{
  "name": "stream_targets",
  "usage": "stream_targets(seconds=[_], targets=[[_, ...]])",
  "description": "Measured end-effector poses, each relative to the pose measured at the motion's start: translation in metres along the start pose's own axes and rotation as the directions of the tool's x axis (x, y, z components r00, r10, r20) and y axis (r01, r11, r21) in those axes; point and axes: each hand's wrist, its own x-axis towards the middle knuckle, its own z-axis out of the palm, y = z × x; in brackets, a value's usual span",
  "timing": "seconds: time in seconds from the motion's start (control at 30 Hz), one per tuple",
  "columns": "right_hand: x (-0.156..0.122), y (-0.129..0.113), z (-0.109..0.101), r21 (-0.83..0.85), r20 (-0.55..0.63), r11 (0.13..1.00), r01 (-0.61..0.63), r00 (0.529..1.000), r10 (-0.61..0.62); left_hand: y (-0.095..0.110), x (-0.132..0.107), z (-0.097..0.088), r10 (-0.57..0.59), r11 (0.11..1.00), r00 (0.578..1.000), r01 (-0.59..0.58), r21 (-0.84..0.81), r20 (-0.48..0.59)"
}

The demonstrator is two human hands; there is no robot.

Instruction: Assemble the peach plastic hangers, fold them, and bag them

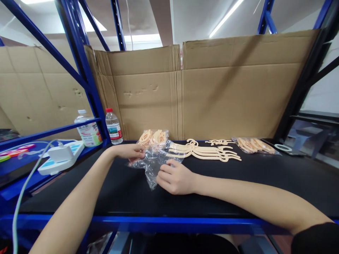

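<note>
A crumpled clear plastic bag (pixel 151 168) hangs between my two hands just above the black tabletop. My left hand (pixel 130 152) pinches its upper left part. My right hand (pixel 174 177) has its fingers curled on the bag's right side. Right behind the bag lies a row of long, cream-coloured curved pieces (pixel 205 151), which look like plastic hooks or hangers. Some of their left ends are covered by the bag. Beyond my left hand sits a clear pack of similar cream pieces (pixel 156 137).
A few smaller cream pieces (pixel 219 142) lie at the back, beside another filled clear pack (pixel 255 145) and a dark flat device with a white ring (pixel 283 148). A red-capped water bottle (pixel 114 127) stands back left, near a power strip (pixel 62 155). Cardboard (pixel 225 88) walls the rear.
</note>
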Motion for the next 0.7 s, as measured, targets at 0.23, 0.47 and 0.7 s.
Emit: stream_targets(seconds=[0.23,0.47,0.7], targets=[[-0.01,0.035,-0.036,-0.177,-0.203,0.984,-0.014,0.979,-0.022,0.014,-0.008,-0.007,0.206,0.977,0.895,-0.21,0.035,-0.395],[-0.035,0.047,-0.057,-0.203,-0.182,0.975,-0.091,0.982,0.054,-0.007,0.021,-0.053,0.076,0.995,0.802,-0.099,-0.007,-0.593],[-0.073,0.043,-0.068,-0.244,-0.074,0.959,-0.143,0.989,0.128,-0.017,0.079,-0.055,-0.239,0.96,0.53,0.257,-0.115,-0.814]])
